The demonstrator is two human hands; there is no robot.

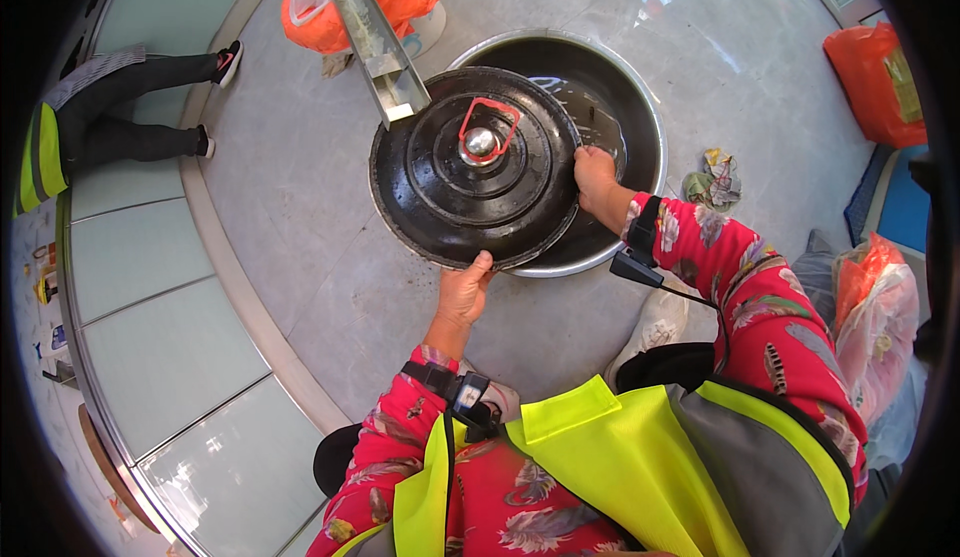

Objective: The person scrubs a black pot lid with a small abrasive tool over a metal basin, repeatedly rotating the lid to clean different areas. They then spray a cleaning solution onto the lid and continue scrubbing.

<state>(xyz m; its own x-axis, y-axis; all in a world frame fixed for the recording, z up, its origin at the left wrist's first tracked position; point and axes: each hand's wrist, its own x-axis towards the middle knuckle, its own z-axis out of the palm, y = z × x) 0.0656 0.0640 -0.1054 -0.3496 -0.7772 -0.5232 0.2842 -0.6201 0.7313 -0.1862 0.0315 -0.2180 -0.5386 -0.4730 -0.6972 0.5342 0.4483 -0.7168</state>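
A round black pot lid [442, 182] with a silver knob and a red handle loop is held between my two hands. My left hand [461, 294] grips its near rim, thumb on top. On the right edge of the lid, my right hand [596, 174] holds on with its fingers partly hidden beneath. Under and to the right of the lid stands a wide metal basin [658, 136] with dark liquid in it. The lid's wet-looking top faces up and covers the left part of the basin. A narrow metal trough [367, 28] reaches close to the lid's upper left edge.
Orange plastic bags [315, 24] lie at the upper left by a whitish bucket [429, 30]. A crumpled cloth [712, 179] is on the floor right of the basin. More bags [874, 99] stand at the right. Another person [135, 106] is by the glass-panelled counter [142, 249] at left.
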